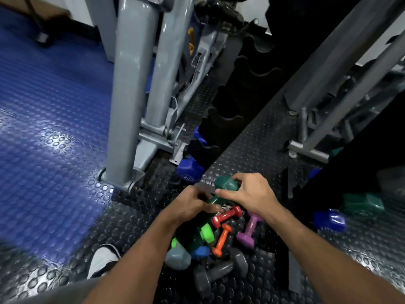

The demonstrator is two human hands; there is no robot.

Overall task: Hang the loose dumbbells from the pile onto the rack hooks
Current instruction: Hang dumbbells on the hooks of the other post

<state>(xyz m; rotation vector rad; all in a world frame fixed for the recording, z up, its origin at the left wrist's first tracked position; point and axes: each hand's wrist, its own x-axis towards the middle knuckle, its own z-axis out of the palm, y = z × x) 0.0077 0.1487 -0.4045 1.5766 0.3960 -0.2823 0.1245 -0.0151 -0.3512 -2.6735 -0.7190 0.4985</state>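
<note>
**A:** Where is the person working, going from the left?

**B:** Past the blue studded floor mat [50, 119] and the grey machine upright [129, 102], the person is crouching over the pile of dumbbells [214, 242] on the black studded floor [252, 145]. The left hand [190, 204] is curling round the near end of a dark green dumbbell [221, 191]; the right hand [252, 194] is gripping its far head from above. So both hands are holding the same weight, at the far edge of the pile.

**B:** Its long axis is running from near-left to far-right, and it is sitting just above the red dumbbell [226, 216].

**A:** And the hooks?

**B:** The black rack [238, 99] is standing straight ahead, beyond the hands, its empty cradles climbing away up the frame. A blue dumbbell [189, 170] is already resting in a low cradle. The handle probably has to turn to lie across a cradle.

**A:** Anything in the way?

**B:** The orange dumbbell [221, 240], the purple dumbbell [248, 227] and grey ones are lying below, touching one another and likely to roll. Further right, another green dumbbell [361, 204] and a blue one [328, 220] are sitting beside a second dark frame.
</note>
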